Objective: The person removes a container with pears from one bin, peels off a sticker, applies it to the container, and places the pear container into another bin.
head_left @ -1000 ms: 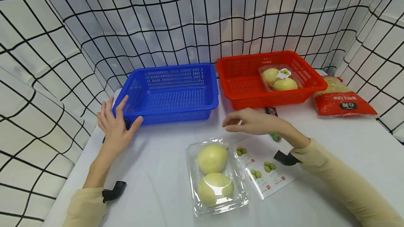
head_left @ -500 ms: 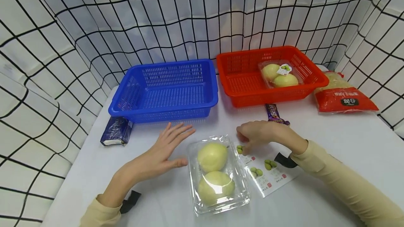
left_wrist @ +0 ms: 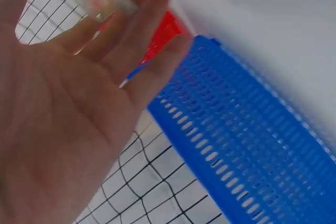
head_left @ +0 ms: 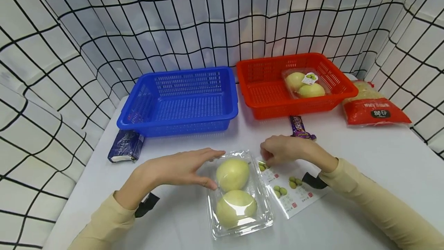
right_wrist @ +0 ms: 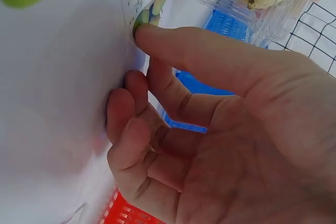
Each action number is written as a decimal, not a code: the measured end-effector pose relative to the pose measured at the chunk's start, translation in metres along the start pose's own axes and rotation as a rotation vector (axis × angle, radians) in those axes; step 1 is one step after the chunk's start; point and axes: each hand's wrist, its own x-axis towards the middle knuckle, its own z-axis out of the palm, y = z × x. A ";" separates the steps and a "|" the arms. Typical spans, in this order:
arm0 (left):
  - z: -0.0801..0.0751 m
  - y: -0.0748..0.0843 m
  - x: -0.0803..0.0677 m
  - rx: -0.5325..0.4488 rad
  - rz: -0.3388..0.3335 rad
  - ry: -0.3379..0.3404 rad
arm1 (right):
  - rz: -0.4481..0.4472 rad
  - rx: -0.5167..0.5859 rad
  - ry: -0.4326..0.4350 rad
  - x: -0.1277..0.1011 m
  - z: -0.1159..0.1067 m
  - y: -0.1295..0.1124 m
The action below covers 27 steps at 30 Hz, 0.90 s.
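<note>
A clear plastic fruit box [head_left: 266, 207] holds two pale yellow-green fruits [head_left: 233, 175], looking like melons, at the middle front of the table. My left hand [head_left: 177, 167] reaches over the box's upper left corner, fingers straight and thumb apart; in the left wrist view the palm [left_wrist: 63, 114] shows flat. Just right of the box lies a white sticker sheet [head_left: 288, 198] printed with green fruits and writing. With fingers curled, my right hand [head_left: 284, 149] pinches at the sheet's upper left corner. The right wrist view shows its thumb [right_wrist: 173, 43] on a green fruit print.
A blue basket [head_left: 180, 124] stands at the back left, with a dark blue packet [head_left: 126, 146] before it. The red basket [head_left: 295, 109] beside it holds another labelled fruit box [head_left: 308, 84]. Purple-wrapped candy [head_left: 299, 126] and a red bag [head_left: 376, 111] lie on the right. Black netting surrounds the table.
My left hand has come from beside the blue basket to the fruit box, uncovering the dark packet. My right hand has moved down onto the sheet's upper corner, its fingers curling in.
</note>
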 end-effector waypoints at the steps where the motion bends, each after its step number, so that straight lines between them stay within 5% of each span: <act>1: -0.002 0.001 0.001 -0.026 -0.009 -0.022 | 0.002 0.009 0.004 0.000 0.001 0.000; 8: -0.004 0.000 0.006 -0.154 -0.067 -0.056 | 0.069 0.067 0.066 -0.001 0.007 0.002; 27: -0.004 0.002 0.003 -0.135 -0.074 -0.069 | 0.020 0.011 0.103 -0.016 -0.001 -0.016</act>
